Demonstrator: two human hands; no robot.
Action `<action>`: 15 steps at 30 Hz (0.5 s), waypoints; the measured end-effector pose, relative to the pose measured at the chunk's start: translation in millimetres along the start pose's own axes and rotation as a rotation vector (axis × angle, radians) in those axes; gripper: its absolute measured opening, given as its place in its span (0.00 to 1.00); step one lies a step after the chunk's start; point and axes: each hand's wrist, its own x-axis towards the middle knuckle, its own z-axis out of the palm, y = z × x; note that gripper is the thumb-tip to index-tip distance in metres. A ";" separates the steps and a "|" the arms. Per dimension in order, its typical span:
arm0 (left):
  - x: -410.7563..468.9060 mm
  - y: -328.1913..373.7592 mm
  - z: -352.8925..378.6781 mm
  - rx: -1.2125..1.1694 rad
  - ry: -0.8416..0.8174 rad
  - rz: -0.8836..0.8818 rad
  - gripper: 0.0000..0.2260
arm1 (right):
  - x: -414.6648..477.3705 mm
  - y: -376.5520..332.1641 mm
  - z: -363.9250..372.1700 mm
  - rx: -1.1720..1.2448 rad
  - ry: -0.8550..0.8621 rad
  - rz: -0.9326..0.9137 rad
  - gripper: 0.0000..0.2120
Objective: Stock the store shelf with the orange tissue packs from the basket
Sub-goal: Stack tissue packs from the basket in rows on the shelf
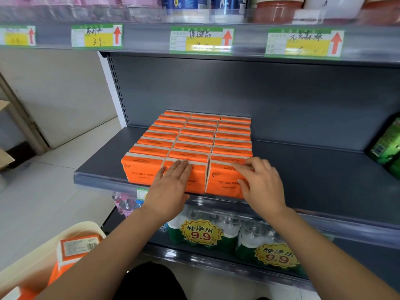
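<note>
Fig.: packs (194,139) in three rows on shelf (303,169); more in basket (32,263). Left hand (171,187) flat, fingers straight, on front mid pack; right hand (262,185) fingers curl over rt pack's top. We judge them light, soft, slick (film wrap): hold by sides.

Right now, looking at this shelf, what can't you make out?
Head view:
- Basket: cut off by the frame's corner and partly hidden by the left arm, so the remaining packs can't be counted.
- Middle front pack: label mostly covered by the left hand.
- Right hand: unclear whether it grips or only presses the right pack.
- Price tags: writing blurred.
- Green packs: cut off by the right edge.
</note>
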 end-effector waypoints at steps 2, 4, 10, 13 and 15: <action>-0.1 0.2 -0.9 0.000 0.000 -0.005 0.35 | -1.9 -2.4 1.0 -0.040 0.000 -0.042 0.25; -0.4 0.1 -1.7 0.011 -0.007 -0.004 0.35 | -0.8 -1.7 1.1 -0.054 0.013 -0.066 0.25; -0.5 -0.1 -2.2 0.009 -0.018 -0.006 0.34 | -0.1 1.7 2.3 -0.128 0.043 -0.086 0.23; -0.8 0.4 -2.1 0.007 -0.022 -0.006 0.34 | -1.9 -1.2 2.1 -0.129 0.030 -0.098 0.21; -0.4 0.9 -1.7 0.017 -0.020 -0.006 0.34 | 0.5 -4.0 4.3 -0.121 0.015 -0.100 0.22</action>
